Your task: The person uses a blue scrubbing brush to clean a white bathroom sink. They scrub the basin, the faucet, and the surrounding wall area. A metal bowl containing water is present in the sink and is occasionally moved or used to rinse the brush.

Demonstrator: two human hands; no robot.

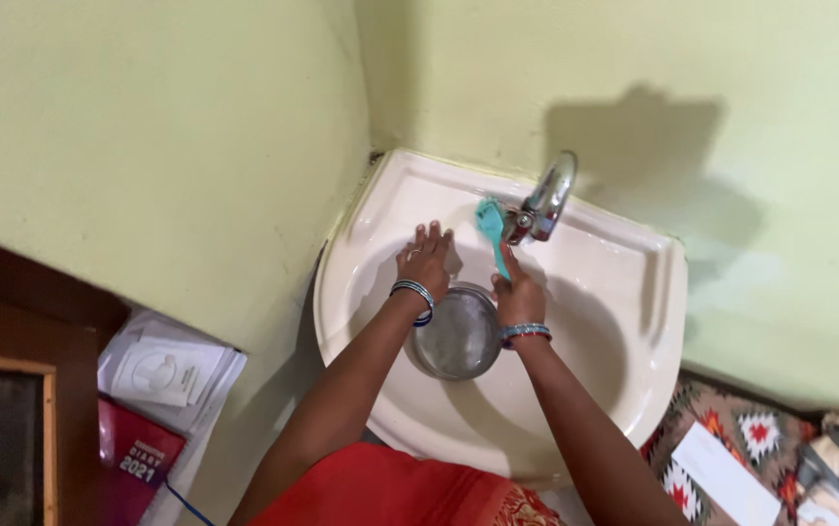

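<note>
My right hand [519, 292] grips the handle of a teal brush [492, 226] and holds its bristle head up beside the chrome tap [544, 206]. My left hand [425, 258] rests flat, fingers spread, on the inner wall of the cream wash basin [624, 321]. A round steel bowl [456, 333] sits in the basin just below both wrists, which wear bangles.
The basin is fixed in a corner of pale green walls. Papers and a red diary [137, 458] lie on a surface at the lower left. A patterned cloth [731, 438] with a white sheet lies at the lower right.
</note>
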